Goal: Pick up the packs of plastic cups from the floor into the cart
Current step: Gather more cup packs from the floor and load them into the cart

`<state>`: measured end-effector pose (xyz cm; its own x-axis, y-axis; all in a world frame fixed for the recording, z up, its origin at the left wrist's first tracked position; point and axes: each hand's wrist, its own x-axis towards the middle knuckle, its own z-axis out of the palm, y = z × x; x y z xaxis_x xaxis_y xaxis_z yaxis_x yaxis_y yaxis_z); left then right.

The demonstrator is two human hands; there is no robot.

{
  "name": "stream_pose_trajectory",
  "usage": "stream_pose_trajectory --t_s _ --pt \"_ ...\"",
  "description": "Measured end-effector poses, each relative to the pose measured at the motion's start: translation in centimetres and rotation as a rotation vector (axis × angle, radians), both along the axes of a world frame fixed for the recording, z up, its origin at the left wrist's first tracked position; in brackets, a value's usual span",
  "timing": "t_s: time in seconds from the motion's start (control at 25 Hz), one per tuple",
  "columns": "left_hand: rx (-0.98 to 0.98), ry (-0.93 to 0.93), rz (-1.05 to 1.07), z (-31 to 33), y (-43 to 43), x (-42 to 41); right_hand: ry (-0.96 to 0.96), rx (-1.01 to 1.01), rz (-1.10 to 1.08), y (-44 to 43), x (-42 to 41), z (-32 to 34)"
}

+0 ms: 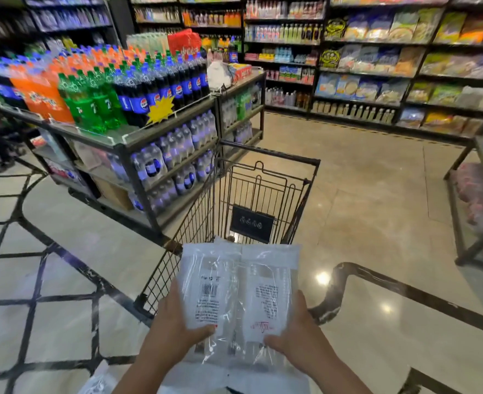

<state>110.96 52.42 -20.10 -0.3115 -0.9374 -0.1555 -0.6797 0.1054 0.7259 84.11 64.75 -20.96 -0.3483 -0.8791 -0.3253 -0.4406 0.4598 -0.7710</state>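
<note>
Two clear plastic packs of cups sit side by side in front of me, held over the near end of the black wire cart (268, 163). My left hand (175, 328) grips the left pack (210, 285), the one with a barcode label. The right pack (268, 291), with red print near its bottom, is held by my right hand (297, 334). Both packs hang above the cart's rear rim, and its basket looks empty ahead of them. More white plastic packaging (98, 379) lies on the floor below my left arm.
A metal display rack (126, 140) loaded with soda bottles stands left of the cart, close to its side. Stocked shelves (377, 66) line the back and right. Another rack (479, 194) stands at the right edge. Shiny tiled floor (377, 209) spreads to the right of the cart.
</note>
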Motion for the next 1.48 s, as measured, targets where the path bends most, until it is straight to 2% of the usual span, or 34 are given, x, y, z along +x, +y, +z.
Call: stream_pose_trajectory --t_s 0.28,0.76,1.08,1.32,1.48 --pt "-0.024 -0.065 -0.069 0.8 -5.7 -1.7 -0.023 0.035 -0.067 -4.1 -0.7 -0.7" --pt "0.008 0.004 -0.211 -0.6 -16.9 -2.2 0.072 0.102 -0.16 -12.4 0.9 -0.1" --pt "0.132 -0.056 -0.148 -4.1 -20.5 -1.0 0.012 0.167 -0.061 -17.3 1.0 -2.4" --pt "0.167 -0.14 -0.064 -5.5 -24.6 -3.6 -0.068 0.212 -0.007 -22.9 -1.4 -6.1" --pt "0.223 -0.18 0.012 -7.5 -28.4 -6.1 -0.119 0.311 0.083 -29.3 -4.8 -9.1"
